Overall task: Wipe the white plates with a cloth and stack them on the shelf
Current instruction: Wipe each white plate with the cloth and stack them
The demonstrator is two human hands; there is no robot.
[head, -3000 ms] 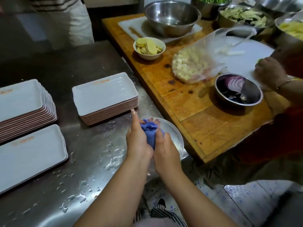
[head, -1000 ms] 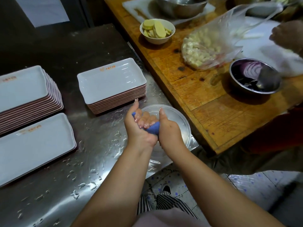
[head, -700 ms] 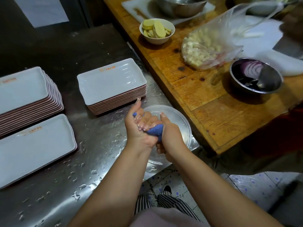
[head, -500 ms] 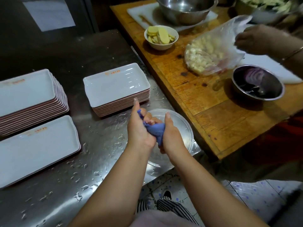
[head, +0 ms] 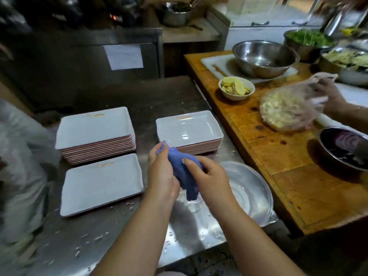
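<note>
Both hands, left hand [head: 162, 174] & right hand [head: 207, 180], grip blue cloth [head: 184, 172] mid-frame w/ fingers curled round it; plates [head: 189, 128] apparently still unwiped, none shelved.

Bare wet counter [head: 111, 236] lay open before the plates [head: 101, 184], hemmed by two stacks [head: 189, 130] behind and a basin [head: 251, 194] rightward

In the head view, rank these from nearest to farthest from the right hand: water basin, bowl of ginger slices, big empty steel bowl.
Measured from the right hand, which holds the blue cloth:
1. Water basin, just to its right on the steel counter.
2. Bowl of ginger slices, farther back on the wooden table.
3. Big empty steel bowl, behind that, on the white board.
</note>
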